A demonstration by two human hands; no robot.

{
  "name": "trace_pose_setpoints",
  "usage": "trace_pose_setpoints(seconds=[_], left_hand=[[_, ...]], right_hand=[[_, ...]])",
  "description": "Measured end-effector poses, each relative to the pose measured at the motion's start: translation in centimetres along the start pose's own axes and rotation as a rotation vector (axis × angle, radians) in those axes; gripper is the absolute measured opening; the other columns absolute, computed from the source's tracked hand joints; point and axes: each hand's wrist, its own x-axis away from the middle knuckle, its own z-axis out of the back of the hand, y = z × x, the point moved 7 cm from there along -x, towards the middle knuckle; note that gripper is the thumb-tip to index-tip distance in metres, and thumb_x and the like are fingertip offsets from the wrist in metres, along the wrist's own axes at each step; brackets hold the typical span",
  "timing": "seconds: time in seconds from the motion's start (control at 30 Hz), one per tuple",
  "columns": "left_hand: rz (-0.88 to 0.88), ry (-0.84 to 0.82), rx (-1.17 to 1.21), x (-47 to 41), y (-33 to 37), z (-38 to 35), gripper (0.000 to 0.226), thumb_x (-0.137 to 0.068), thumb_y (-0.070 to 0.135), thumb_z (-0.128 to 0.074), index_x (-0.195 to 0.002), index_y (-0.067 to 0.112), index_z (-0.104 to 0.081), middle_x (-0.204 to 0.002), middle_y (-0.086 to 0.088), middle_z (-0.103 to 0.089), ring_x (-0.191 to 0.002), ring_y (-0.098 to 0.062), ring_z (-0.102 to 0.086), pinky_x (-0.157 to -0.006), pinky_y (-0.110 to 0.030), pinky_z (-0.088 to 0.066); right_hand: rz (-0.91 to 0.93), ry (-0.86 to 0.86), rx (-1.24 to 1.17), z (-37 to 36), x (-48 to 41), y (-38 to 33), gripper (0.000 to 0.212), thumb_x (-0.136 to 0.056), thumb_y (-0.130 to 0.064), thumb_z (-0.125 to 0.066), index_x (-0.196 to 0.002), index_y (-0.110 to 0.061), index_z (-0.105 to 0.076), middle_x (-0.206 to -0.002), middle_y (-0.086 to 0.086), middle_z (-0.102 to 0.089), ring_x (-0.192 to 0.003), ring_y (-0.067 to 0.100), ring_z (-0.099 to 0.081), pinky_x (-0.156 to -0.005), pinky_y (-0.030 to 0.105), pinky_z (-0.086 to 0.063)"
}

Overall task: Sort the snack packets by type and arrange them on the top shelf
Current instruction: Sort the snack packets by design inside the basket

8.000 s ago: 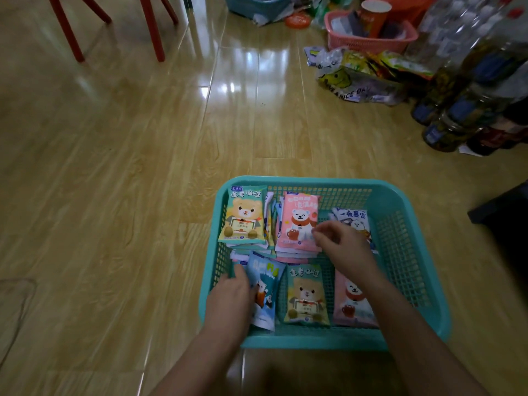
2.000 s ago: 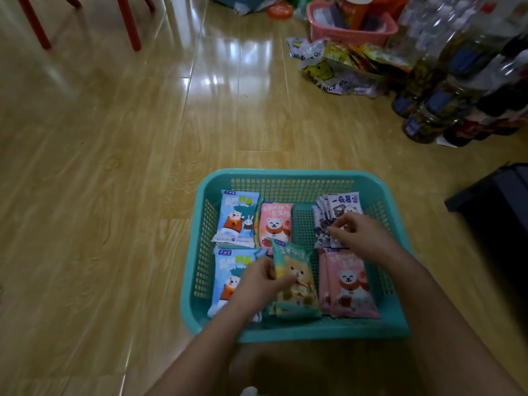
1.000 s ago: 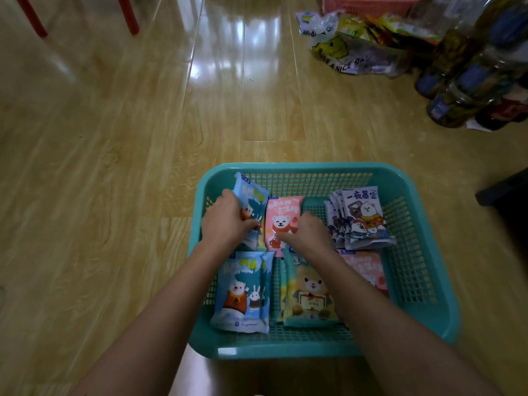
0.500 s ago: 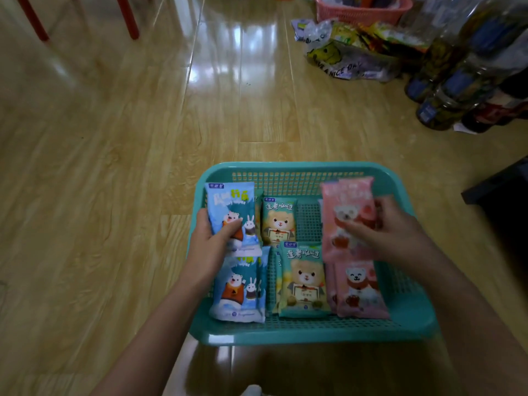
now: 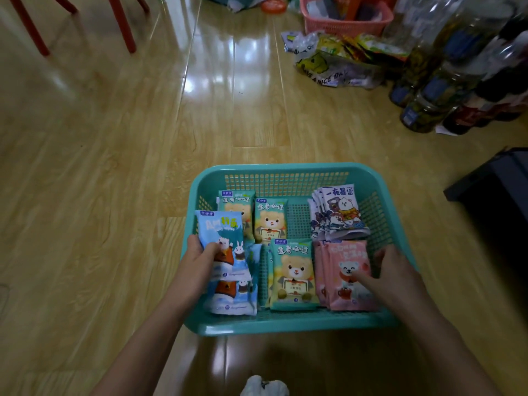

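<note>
Down on the wooden floor [image 5: 114,167]: a teal basket [image 5: 285,170], packets grouped inside by colour.

Left hand [image 5: 200,258] at the basket's left wall, grip closed round a blue packet [image 5: 223,232], thumb on its front, fingers behind its left edge. Held tilted up over a second blue packet [image 5: 234,298] lying flat in the basket's near-left corner.

Right hand [image 5: 391,275] at the basket's near-right side, thumb laid across the front of the pink stack [image 5: 345,258], fingers at its right edge. Blurred here, so probably a loose grip on the stack rather than a bare touch.

Down the basket's middle, three green bear packets: one near [image 5: 293,272], two side by side at the far wall [image 5: 271,221]. In the basket's far-right corner, a fanned white stack [image 5: 340,210], just beyond the pink one.

Well beyond the basket: a printed plastic bag [image 5: 334,67], a pink basket [image 5: 343,21], bottles [image 5: 445,90] to the far right, red chair legs [image 5: 123,27] to the far left.
</note>
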Motion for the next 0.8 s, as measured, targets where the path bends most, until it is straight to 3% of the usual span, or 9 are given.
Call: trace_pose_setpoints(seconds=[0.13, 0.2, 0.37, 0.43, 0.5, 0.57, 0.67, 0.73, 0.8], left_hand=[[0.091, -0.128, -0.030, 0.6, -1.4, 0.0, 0.016, -0.090, 0.013, -0.055, -0.105, 0.007, -0.056, -0.098, -0.008, -0.068, -0.084, -0.023, -0.063, -0.076, -0.034, -0.048], [0.163, -0.163, -0.076, 0.8, -2.6, 0.0, 0.019, -0.089, 0.011, -0.058, -0.106, 0.003, -0.056, -0.102, -0.015, -0.068, -0.077, -0.022, -0.062, -0.073, -0.032, -0.048], [-0.040, -0.044, -0.960, 1.0, -1.8, 0.3, 0.032, -0.087, 0.044, -0.057, -0.087, 0.014, -0.046, -0.094, -0.006, -0.062, -0.085, -0.024, -0.060, -0.066, -0.029, -0.039], [-0.151, 0.034, -1.216, 1.5, 0.4, 0.2, 0.036, -0.088, 0.049, -0.052, -0.079, 0.016, -0.042, -0.091, -0.007, -0.061, -0.084, -0.025, -0.059, -0.063, -0.028, -0.035], [-0.280, 0.126, -1.199, 1.6, 3.0, 0.2, 0.032, -0.089, 0.044, -0.052, -0.079, 0.016, -0.041, -0.080, -0.003, -0.054, -0.075, -0.022, -0.052, -0.058, -0.027, -0.031], [-0.390, 0.199, -1.021, 0.8, 5.1, 0.1, 0.026, -0.089, 0.040, -0.053, -0.084, 0.017, -0.043, -0.075, 0.002, -0.048, -0.071, -0.019, -0.047, -0.057, -0.028, -0.029], [-0.397, 0.140, -0.956, -3.1, 5.9, -1.6, 0.039, -0.089, 0.041, -0.054, -0.110, 0.009, -0.048, -0.104, -0.008, -0.056, -0.099, -0.025, -0.054, -0.077, -0.033, -0.041], [-0.308, 0.073, -0.986, -6.1, 5.0, -3.2, 0.056, -0.089, 0.043, -0.053, -0.125, 0.001, -0.042, -0.125, -0.017, -0.049, -0.117, -0.031, -0.046, -0.095, -0.036, -0.038], [-0.236, 0.047, -1.001, -8.2, 4.0, -4.3, 0.067, -0.087, 0.044, -0.055, -0.130, -0.004, -0.035, -0.133, -0.022, -0.040, -0.125, -0.034, -0.038, -0.104, -0.038, -0.032]], right_hand=[[0.174, 0.102, -0.027, 2.1, 0.3, -2.8, 0.035, -0.084, -0.037, -0.063, -0.103, -0.014, -0.045, -0.102, 0.003, -0.047, -0.086, 0.017, -0.045, -0.070, 0.028, -0.032], [0.240, 0.110, -0.074, 2.3, 0.3, -4.6, 0.028, -0.086, -0.035, -0.060, -0.101, -0.016, -0.046, -0.099, -0.001, -0.048, -0.086, 0.014, -0.046, -0.068, 0.027, -0.033], [0.388, 0.029, -0.178, 0.2, -0.2, -9.5, 0.015, -0.089, -0.030, -0.058, -0.097, -0.020, -0.050, -0.091, -0.005, -0.054, -0.076, 0.004, -0.051, -0.061, 0.017, -0.038], [0.407, -0.001, -0.171, -1.0, -0.9, -10.9, 0.015, -0.090, -0.028, -0.056, -0.100, -0.017, -0.055, -0.091, -0.004, -0.056, -0.079, 0.009, -0.054, -0.066, 0.021, -0.042], [0.401, -0.031, -0.178, -2.3, -2.0, -12.3, 0.020, -0.091, -0.027, -0.055, -0.104, -0.013, -0.059, -0.096, 0.001, -0.061, -0.088, 0.015, -0.056, -0.075, 0.029, -0.047], [0.374, -0.067, -0.172, -3.6, -3.4, -13.4, 0.026, -0.091, -0.030, -0.054, -0.108, -0.010, -0.058, -0.103, 0.004, -0.063, -0.092, 0.018, -0.057, -0.082, 0.034, -0.049], [0.280, -0.131, -0.117, -5.8, -5.8, -14.6, 0.047, -0.090, -0.039, -0.055, -0.122, -0.006, -0.046, -0.118, 0.012, -0.057, -0.104, 0.026, -0.055, -0.083, 0.035, -0.045], [0.195, -0.189, -0.082, -7.4, -7.0, -14.9, 0.071, -0.086, -0.045, -0.057, -0.134, 0.000, -0.032, -0.134, 0.016, -0.046, -0.117, 0.031, -0.049, -0.087, 0.036, -0.044], [0.131, -0.236, -0.044, -8.9, -7.6, -14.9, 0.090, -0.081, -0.052, -0.061, -0.140, 0.002, -0.020, -0.143, 0.018, -0.035, -0.125, 0.033, -0.045, -0.092, 0.039, -0.044]])
